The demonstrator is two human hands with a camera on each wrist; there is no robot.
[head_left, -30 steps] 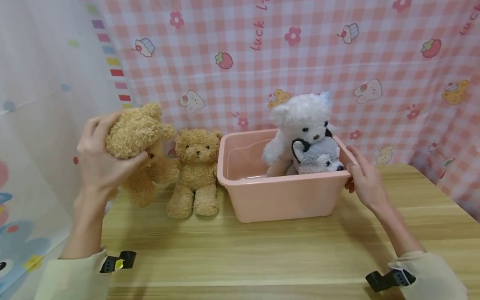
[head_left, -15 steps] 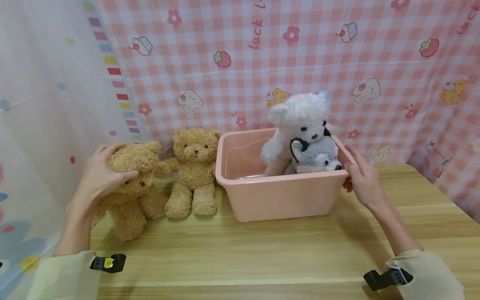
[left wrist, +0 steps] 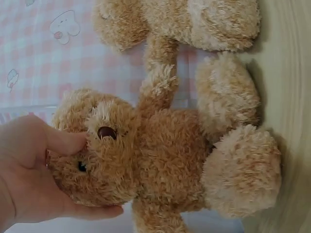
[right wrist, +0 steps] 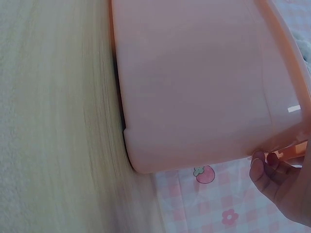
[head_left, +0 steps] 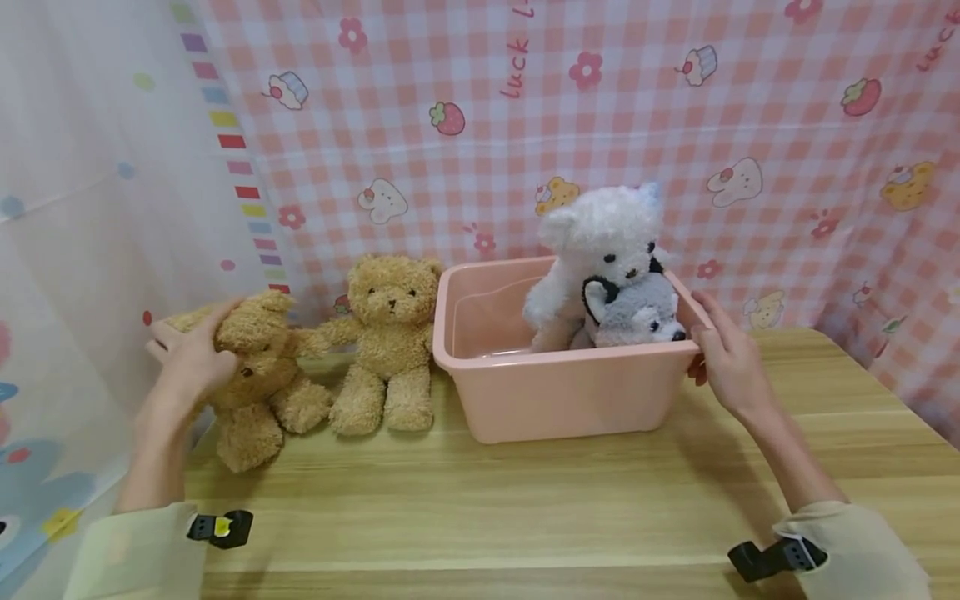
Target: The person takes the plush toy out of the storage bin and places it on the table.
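In the head view, my left hand (head_left: 189,365) grips the head of a curly brown teddy bear (head_left: 251,408) sitting at the table's left end. The left wrist view shows the thumb across the bear's face (left wrist: 114,165) and a finger along the other side of its head. A matching teddy bear (head_left: 392,350) sits upright to its right, with an arm reaching toward it. On the right, my right hand (head_left: 731,367) holds the end rim of a pink plastic bin (head_left: 570,400), fingers curled under the lip. Inside lean a white plush bear (head_left: 600,221) and a grey husky plush (head_left: 633,315), their lower parts hidden.
The wooden table (head_left: 480,517) stretches in front of the bin and bears. A pink checked cloth (head_left: 480,183) hangs right behind them, and a pale curtain (head_left: 82,250) borders the left side. The bin's left half has bare floor showing.
My left hand has lowered the teddy bear onto the table and turned it to face forward, seated beside the matching one. My right hand and the bin have stayed in place.
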